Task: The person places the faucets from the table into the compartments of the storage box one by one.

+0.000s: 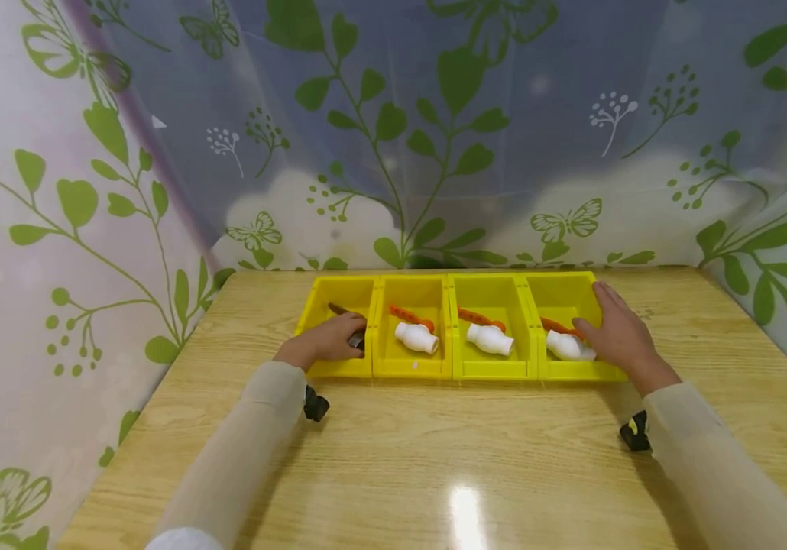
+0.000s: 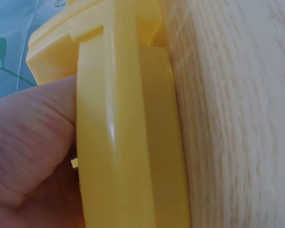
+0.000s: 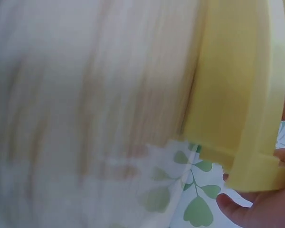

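Note:
Four joined yellow bins stand in a row in the head view. My left hand (image 1: 328,338) reaches into the leftmost bin (image 1: 338,368), its fingers curled on a dark object (image 1: 357,341) that they partly cover; a thin brown strip sticks out behind them. In the left wrist view the bin wall (image 2: 114,133) hides those fingertips. My right hand (image 1: 620,332) grips the right wall of the rightmost bin (image 1: 575,371), thumb inside and fingers outside. That bin holds a white ball valve (image 1: 568,346) with an orange lever, beside the thumb.
Both middle bins hold similar white ball valves (image 1: 416,338) with orange levers (image 1: 479,317). The bins stand at the back of a wooden table (image 1: 393,458), close to a leaf-patterned curtain (image 1: 407,153). A black wrist device (image 1: 314,403) sits under the left sleeve.

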A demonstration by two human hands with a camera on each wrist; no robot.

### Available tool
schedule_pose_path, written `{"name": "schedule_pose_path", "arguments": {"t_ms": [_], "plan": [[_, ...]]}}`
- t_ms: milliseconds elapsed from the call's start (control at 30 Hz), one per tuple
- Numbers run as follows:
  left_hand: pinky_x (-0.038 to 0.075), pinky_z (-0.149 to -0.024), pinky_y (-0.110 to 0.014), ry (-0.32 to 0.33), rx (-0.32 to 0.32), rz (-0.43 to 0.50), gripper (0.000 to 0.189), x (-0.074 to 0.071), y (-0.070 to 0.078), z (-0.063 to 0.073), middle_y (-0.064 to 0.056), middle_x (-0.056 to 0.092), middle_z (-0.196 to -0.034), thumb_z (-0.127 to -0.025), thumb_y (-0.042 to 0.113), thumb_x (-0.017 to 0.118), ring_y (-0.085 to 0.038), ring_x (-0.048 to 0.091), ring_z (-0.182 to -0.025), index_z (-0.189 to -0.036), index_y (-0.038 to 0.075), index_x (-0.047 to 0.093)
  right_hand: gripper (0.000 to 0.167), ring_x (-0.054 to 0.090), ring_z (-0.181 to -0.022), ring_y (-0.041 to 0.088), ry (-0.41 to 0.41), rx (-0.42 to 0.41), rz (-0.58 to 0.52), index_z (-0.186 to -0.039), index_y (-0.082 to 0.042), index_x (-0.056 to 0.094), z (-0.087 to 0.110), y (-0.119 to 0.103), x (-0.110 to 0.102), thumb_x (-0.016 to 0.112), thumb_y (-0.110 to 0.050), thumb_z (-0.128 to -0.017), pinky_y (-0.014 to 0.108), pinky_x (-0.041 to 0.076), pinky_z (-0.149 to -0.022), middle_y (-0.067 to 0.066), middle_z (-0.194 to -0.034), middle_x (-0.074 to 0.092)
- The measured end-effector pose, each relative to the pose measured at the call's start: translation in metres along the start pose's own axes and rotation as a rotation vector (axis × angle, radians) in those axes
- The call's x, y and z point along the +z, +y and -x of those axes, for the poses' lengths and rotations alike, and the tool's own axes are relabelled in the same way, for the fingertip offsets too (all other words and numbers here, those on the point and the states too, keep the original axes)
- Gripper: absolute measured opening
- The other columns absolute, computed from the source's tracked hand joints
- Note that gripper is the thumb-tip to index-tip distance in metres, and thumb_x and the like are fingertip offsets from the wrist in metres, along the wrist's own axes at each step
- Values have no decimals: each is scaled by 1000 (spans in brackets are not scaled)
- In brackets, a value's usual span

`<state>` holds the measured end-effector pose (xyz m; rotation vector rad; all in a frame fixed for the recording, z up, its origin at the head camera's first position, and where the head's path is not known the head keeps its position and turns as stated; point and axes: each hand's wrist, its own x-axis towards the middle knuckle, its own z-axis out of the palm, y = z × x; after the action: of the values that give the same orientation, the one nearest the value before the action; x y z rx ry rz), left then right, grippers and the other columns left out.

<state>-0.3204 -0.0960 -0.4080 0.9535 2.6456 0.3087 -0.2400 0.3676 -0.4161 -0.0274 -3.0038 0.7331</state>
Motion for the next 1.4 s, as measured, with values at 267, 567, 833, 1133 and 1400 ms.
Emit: {"name": "schedule_pose_path", "arguments": {"t_ms": [267, 567, 833, 1133, 1400], "plan": [[39, -104, -45, -9, -23, -8, 50, 2, 2, 0, -17, 45, -140, -95, 22, 64, -31, 48, -122, -137, 2, 48, 87, 18, -136, 55, -50, -7, 67, -152, 7, -1, -1, 0, -4, 52, -35, -97, 68, 20, -105, 29, -157, 2], [36, -108, -45, 0, -33, 4, 53, -3, 8, 1, -18, 41, -144, -95, 24, 63, -32, 44, -129, -140, 3, 45, 87, 16, -137, 55, -64, 0, 123, -152, 7, -1, -1, -1, -9, 52, -34, -95, 71, 19, -103, 29, -157, 3], [32, -111, -47, 27, -41, 27, 59, -1, 7, 2, -22, 28, -152, -97, 25, 57, -36, 37, -136, -147, 1, 36, 87, 10, -135, 59, -64, 52, 136, -153, 5, 2, -3, -4, -9, 52, -35, -94, 78, 11, -97, 28, -158, 4], [43, -100, -44, 192, -83, 69, 44, -4, 20, 7, -18, 44, -141, -98, 20, 55, -31, 52, -120, -138, 4, 48, 81, -3, -137, 58, -18, 48, 158, -153, 4, 11, -1, -15, -7, 52, -32, -94, 78, -6, -97, 29, -157, 3], [51, -90, -39, 353, -149, 53, 44, -2, 35, 5, -12, 50, -137, -99, 27, 54, -25, 61, -109, -139, 8, 50, 83, -9, -139, 56, -18, 39, 142, -153, 4, 13, 4, -34, -8, 55, -37, -94, 77, -9, -98, 26, -158, -3]]}}
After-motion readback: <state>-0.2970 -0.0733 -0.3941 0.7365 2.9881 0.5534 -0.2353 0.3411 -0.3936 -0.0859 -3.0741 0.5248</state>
